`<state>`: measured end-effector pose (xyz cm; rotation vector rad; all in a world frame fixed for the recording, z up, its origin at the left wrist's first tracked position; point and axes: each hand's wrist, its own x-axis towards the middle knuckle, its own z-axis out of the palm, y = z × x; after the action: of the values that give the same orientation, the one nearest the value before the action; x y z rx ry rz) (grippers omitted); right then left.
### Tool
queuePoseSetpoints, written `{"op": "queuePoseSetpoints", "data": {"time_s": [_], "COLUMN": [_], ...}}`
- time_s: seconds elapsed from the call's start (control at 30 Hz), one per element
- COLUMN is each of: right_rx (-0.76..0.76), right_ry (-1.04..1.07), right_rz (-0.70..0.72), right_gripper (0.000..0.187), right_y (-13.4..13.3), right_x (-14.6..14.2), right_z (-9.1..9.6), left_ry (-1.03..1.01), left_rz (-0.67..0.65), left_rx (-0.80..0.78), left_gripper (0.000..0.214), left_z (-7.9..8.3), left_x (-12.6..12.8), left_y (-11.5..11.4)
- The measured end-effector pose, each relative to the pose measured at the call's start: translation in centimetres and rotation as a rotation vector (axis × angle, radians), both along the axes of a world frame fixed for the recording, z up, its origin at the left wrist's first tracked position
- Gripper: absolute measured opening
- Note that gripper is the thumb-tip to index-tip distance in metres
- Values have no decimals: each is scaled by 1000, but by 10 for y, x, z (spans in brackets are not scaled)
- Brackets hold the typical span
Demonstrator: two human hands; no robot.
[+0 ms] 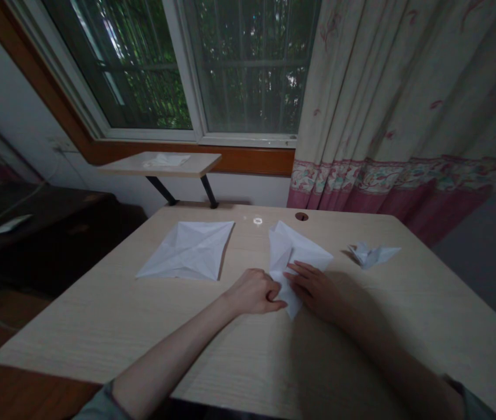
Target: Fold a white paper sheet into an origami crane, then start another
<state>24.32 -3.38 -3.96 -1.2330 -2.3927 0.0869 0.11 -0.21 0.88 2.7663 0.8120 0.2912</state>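
A partly folded white sheet of paper lies on the table in front of me, its narrow point toward me. At its left edge is my left hand, fingers curled in and thumb against the paper near the lower point. My right hand rests on the sheet from the right, fingers stretched out over the paper and pressing it down. Some of the lower folds are hidden under my fingers. Off to the right stands a folded paper crane, touched by neither hand.
Another creased white sheet lies on the left of the wooden table. A small raised shelf at the back left carries more white paper. A round cable hole sits near the back edge, before the curtain.
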Motion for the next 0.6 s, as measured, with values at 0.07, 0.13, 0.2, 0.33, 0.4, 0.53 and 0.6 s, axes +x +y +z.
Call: {"op": "queuePoseSetpoints", "data": {"time_s": [0.07,0.13,0.2,0.33,0.4,0.53,0.6], "right_rx": [8,7,-5,-14,-10,14,29], "right_ry": [9,14,21,43,53,58,60], "right_rz": [3,6,3,-4,0,9,8], "right_gripper": [38,38,38,38,39,37,37], "right_y": [1,1,1,1,0,0,1], "right_x": [0,1,1,2,2,3,3], "right_z": [-2,-4,-5,-6,-7,-7,-8], "left_ry": [10,18,24,41,48,48,47], "left_rz": [3,6,3,-12,-21,-34,-33], "left_rx": [0,1,5,21,26,29,29], "left_gripper": [39,38,37,39,39,40,40], "left_z": [1,1,1,0,-1,-2,-2], "left_x": [1,2,4,5,5,6,6], "left_y": [-2,-3,-5,-7,-7,-8,-9]}}
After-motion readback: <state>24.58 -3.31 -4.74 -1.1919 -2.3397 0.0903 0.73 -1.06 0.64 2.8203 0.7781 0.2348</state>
